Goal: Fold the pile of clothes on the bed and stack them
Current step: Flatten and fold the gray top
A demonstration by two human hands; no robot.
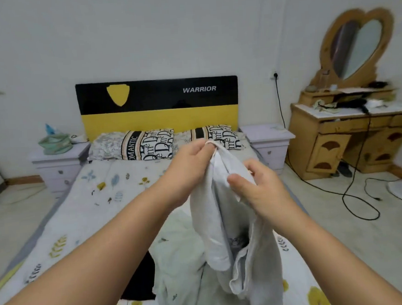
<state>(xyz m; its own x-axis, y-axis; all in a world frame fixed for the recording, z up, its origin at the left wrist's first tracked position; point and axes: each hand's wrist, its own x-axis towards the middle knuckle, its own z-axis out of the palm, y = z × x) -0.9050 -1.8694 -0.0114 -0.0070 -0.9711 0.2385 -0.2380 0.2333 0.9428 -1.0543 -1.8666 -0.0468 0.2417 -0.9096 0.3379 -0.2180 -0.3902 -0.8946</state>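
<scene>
The person stands at the foot of the bed (85, 208) with a pale grey garment (224, 222) lifted clear of the pile of clothes (180, 273). The left hand (191, 162) pinches a rimmed edge at the garment's top, perhaps a neckline or hem, and the right hand (262, 191) grips a fold of cloth lower down, fingers curled round it. The rest hangs in loose, twisted tubes, its lowest part drooping onto or just above the pile.

The likeliest trouble is the twist. If the garment is laid down as it hangs, the layers will probably bunch and the fold come out lopsided; it seems to need a shake or a fresh hold at two matching corners. The small pinch on top could also slip, since the whole weight hangs from it, and the cloth would drop back among the rest. The trailing end may drag other pieces along when lifted.

The fabric looks like soft, matte cotton jersey, limp, with a ribbed or stitched border. Beneath it lie a pale mint-white piece, crumpled and thin, and something black (140, 280) at its left side. The bed sheet is smooth, printed with leaves and small yellow trees. Two patterned pillows (147, 145) rest against a glossy black and yellow headboard (158, 105).
</scene>
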